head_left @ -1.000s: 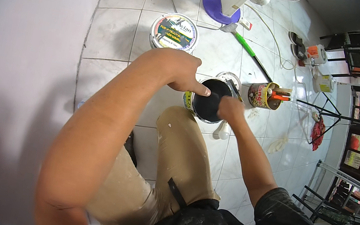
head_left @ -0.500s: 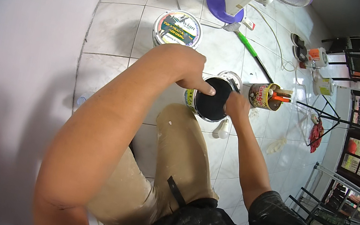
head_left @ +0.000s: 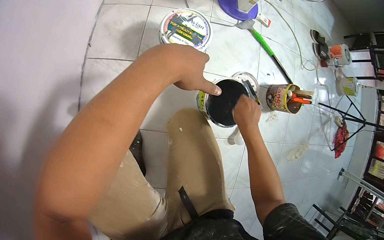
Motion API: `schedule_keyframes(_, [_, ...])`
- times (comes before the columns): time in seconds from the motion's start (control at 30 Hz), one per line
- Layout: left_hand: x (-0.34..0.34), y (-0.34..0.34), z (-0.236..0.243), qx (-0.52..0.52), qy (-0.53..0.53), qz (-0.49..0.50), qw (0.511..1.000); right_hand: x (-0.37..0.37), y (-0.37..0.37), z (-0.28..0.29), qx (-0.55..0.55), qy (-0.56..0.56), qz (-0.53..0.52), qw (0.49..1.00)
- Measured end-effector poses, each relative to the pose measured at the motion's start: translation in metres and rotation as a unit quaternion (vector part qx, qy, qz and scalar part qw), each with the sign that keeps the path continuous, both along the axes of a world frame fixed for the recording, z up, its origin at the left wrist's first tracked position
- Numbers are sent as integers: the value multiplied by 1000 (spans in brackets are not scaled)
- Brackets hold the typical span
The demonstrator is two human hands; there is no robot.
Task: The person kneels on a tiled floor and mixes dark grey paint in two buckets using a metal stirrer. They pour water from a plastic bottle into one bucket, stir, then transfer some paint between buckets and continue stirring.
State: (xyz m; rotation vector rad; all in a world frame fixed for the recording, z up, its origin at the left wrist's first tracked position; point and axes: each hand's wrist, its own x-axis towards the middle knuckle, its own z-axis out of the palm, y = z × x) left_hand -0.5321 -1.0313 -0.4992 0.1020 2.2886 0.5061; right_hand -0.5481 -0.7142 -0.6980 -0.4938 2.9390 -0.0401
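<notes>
A round paint bucket with a dark inside stands on the floor just beyond my bent knee. My left hand grips its left rim, thumb stretched over the edge and the other fingers mostly hidden behind. Over the bucket's right side, my right hand is a closed fist; what it holds cannot be made out. A thin dark tool with some yellow shows just beyond that fist, across a round lid. At the near right of the bucket lies a white light bulb, partly hidden by my right forearm.
A lidded tub stands beyond my left hand. Right of the bucket, a tin of tools stands on the tiles. Farther off are a green-handled tool, a fan with a purple base, cables, and a black metal stand.
My right fist has moved slightly left and toward me over the bucket. My left hand has shifted a little left, still at the rim. The view has tilted slightly.
</notes>
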Motion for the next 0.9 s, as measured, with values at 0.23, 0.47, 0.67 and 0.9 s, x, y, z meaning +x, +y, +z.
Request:
schedule_keyframes(0.23, [0, -1, 2, 83, 51, 14, 995, 4, 17, -5, 3, -9, 39, 999])
schedule_keyframes(0.47, [-11, 8, -21, 122, 71, 1, 990, 7, 9, -16, -61, 54, 43, 996])
schedule_keyframes(0.67, [-4, -1, -12, 122, 58, 3, 991, 17, -18, -10, -112, -56, 43, 991])
schedule_keyframes(0.9, [6, -7, -25, 94, 53, 1, 994, 30, -19, -23, -42, -70, 27, 996])
